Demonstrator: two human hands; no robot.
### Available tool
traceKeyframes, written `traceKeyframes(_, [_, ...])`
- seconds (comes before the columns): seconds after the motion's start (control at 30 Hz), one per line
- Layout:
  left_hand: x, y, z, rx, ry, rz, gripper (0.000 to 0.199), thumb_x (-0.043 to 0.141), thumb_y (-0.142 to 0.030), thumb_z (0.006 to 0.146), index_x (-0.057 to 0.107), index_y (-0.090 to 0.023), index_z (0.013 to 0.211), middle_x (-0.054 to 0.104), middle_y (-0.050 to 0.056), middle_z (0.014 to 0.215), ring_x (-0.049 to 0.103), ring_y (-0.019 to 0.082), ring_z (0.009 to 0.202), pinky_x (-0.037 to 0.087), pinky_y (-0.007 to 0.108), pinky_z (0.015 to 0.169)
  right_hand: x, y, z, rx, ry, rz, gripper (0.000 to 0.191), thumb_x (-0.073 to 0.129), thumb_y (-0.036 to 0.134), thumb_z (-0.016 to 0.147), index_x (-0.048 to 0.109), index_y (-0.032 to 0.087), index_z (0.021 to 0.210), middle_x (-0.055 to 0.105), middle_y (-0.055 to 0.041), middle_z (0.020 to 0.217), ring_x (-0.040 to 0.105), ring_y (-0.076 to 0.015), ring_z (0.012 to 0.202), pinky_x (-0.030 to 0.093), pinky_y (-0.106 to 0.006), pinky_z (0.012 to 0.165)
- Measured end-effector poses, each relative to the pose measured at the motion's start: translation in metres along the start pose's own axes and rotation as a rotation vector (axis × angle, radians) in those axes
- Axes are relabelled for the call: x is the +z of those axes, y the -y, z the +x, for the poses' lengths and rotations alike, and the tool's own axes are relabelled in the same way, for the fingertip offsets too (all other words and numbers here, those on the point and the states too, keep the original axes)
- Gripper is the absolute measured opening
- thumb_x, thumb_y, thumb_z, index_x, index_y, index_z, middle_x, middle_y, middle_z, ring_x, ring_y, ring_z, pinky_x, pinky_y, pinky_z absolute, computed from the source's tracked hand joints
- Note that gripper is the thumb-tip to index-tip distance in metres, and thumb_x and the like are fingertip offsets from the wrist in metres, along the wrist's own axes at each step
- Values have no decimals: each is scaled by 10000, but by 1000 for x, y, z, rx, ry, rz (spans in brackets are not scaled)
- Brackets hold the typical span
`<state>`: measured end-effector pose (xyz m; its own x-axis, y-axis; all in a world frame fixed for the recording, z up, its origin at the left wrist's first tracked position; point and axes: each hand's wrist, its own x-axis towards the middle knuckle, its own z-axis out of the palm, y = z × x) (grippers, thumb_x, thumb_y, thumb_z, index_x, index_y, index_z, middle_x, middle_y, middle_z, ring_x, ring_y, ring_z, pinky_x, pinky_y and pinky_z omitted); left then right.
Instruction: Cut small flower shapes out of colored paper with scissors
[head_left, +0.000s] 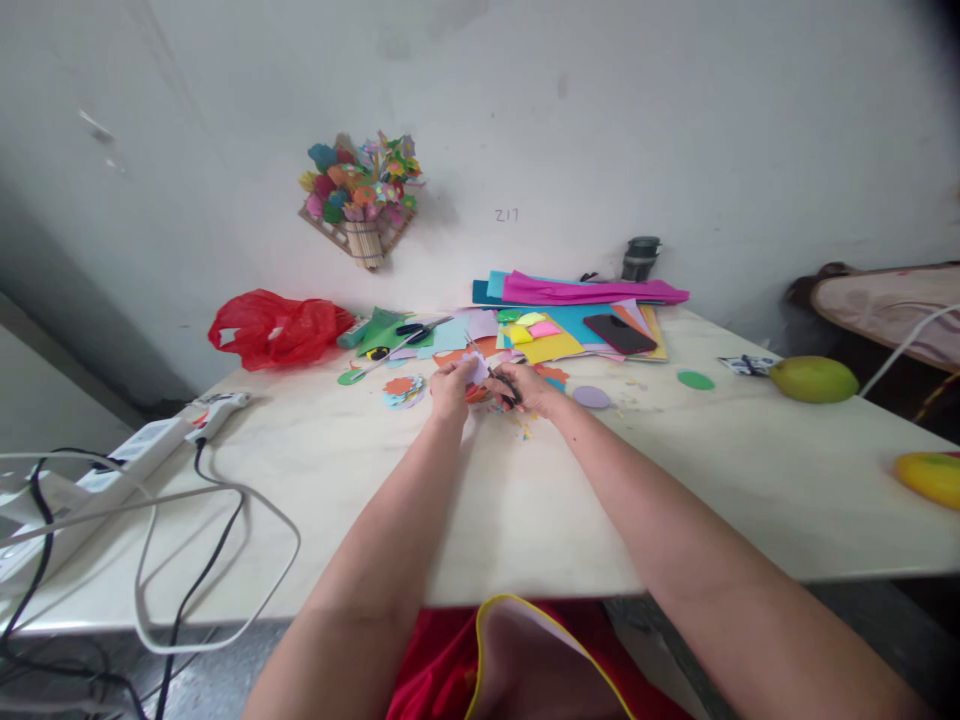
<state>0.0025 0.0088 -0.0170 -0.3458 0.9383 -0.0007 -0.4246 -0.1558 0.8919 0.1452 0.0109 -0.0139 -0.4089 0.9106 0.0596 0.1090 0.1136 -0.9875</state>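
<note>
My left hand (450,386) pinches a small light purple paper piece (473,368) whose edge looks scalloped. Dark-handled scissors (513,386) are gripped in my right hand (529,388), with their blades beside the paper. Just left of my hands lies a pile of flower-shaped paper cutouts (403,391), an orange one on top. A plain purple paper oval (592,397) rests to the right. Tiny paper scraps (525,428) are scattered under and beside my right hand. The exact spot where blades and paper meet is too small to make out.
Coloured paper sheets (562,347), a phone (620,334) and a second pair of scissors (420,328) lie behind my hands. A red plastic bag (274,330) sits back left. Cables and a power strip (135,460) occupy the left edge. Right, a mango (814,379) lies near a green oval (696,380).
</note>
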Motion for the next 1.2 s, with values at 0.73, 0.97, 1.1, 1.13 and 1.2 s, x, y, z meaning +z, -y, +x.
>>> traceKeyframes(0.73, [-4,-3,1,-15,50,-13,323,925,-250,583,611,-185,625,634,-20,583,619,139,546,496,258,565,3,5,1,31,-52,53,370,876,383,690,551,206,670,526,60,446,443,-91,360,315,-195,353])
traceKeyframes(0.97, [-11,-2,3,-47,203,28,332,949,-247,549,647,-161,658,673,7,638,620,122,566,558,268,635,-9,5,-2,-41,-189,89,411,918,402,628,597,197,782,585,48,542,491,-96,439,274,-194,380])
traceKeyframes(1.1, [-12,-5,1,-118,315,100,312,938,-227,538,647,-158,629,647,7,600,586,113,519,543,257,580,-14,5,-1,-72,-296,150,526,947,429,530,602,205,858,585,63,585,525,-112,506,283,-197,412])
traceKeyframes(1.13, [-13,-5,0,-126,350,117,313,941,-229,544,648,-159,628,643,6,597,583,112,516,547,260,586,-16,5,0,-79,-315,160,530,945,432,523,605,205,860,573,67,587,528,-114,519,286,-198,420])
traceKeyframes(1.2, [-14,-5,-1,-131,411,154,319,952,-238,555,654,-161,636,661,19,620,598,119,530,555,267,602,-17,6,0,-92,-332,177,519,933,423,525,608,202,862,567,65,602,540,-118,541,301,-201,437])
